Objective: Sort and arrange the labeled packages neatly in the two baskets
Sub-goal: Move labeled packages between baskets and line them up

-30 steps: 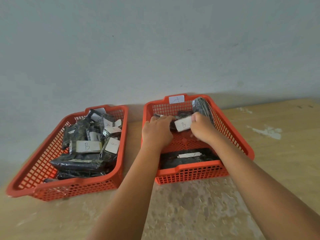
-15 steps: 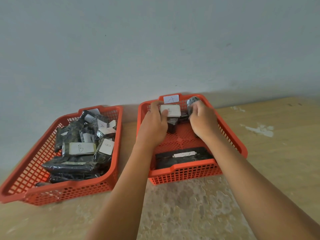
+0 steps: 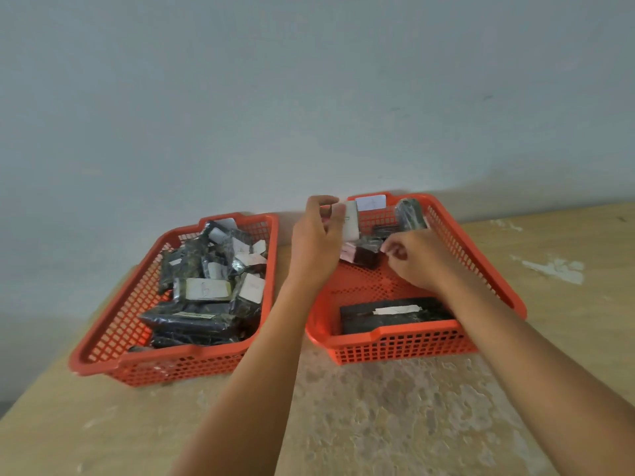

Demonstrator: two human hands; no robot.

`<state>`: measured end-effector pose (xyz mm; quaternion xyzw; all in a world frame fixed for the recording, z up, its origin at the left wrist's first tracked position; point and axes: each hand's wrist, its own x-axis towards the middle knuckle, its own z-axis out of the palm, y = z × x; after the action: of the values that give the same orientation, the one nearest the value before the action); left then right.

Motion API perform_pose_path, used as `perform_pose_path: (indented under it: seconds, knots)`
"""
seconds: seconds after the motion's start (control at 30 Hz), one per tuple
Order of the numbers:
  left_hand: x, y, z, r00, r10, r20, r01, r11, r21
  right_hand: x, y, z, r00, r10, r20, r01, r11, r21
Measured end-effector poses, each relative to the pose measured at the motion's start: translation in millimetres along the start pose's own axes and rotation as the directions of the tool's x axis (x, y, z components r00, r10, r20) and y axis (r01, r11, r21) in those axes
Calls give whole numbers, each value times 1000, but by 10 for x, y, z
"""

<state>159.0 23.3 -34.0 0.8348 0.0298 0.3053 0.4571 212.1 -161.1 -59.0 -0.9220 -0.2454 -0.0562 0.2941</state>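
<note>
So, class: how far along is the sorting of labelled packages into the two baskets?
Done: one long package lies flat at the right basket's near end. In hand: the left hand holds a white-labelled package upright; the right hand pinches something small beside a dark package. Left: the left basket's jumbled pile.

Left hand (image 3: 318, 240) hides the right basket's (image 3: 481, 250) far-left corner. Lettering on the held package's label (image 3: 351, 219) is blurred, unreadable. Right hand (image 3: 417, 261) conceals what its fingers pinch. Both forearms are cut off by the bottom edge.
</note>
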Motion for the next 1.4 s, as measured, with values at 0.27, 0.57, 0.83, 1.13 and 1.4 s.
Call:
perform_pose_path:
  seconds: [0.27,0.57,0.83,1.13,1.4]
  knots:
    - [206,-247,-1302,979,-123,-165,182,892,414,-11,-379,44,958,-135,253,163,982,-93]
    - [134,-326,-1133,977,-203,62,127,793,596,-138,-317,-78,998,60,28,-55,986,-155]
    - [-269,190,-85,965,-11,260,-100,906,411,-364,-111,-111,888,408,-209,-439,890,-127]
    - [-177,160,841,809,-267,524,174,960,220,-328,47,-103,885,459,-79,-443,882,161]
    - [-129,-15,860,831,-262,491,190,963,192,-301,68,-92,926,375,32,-354,838,416]
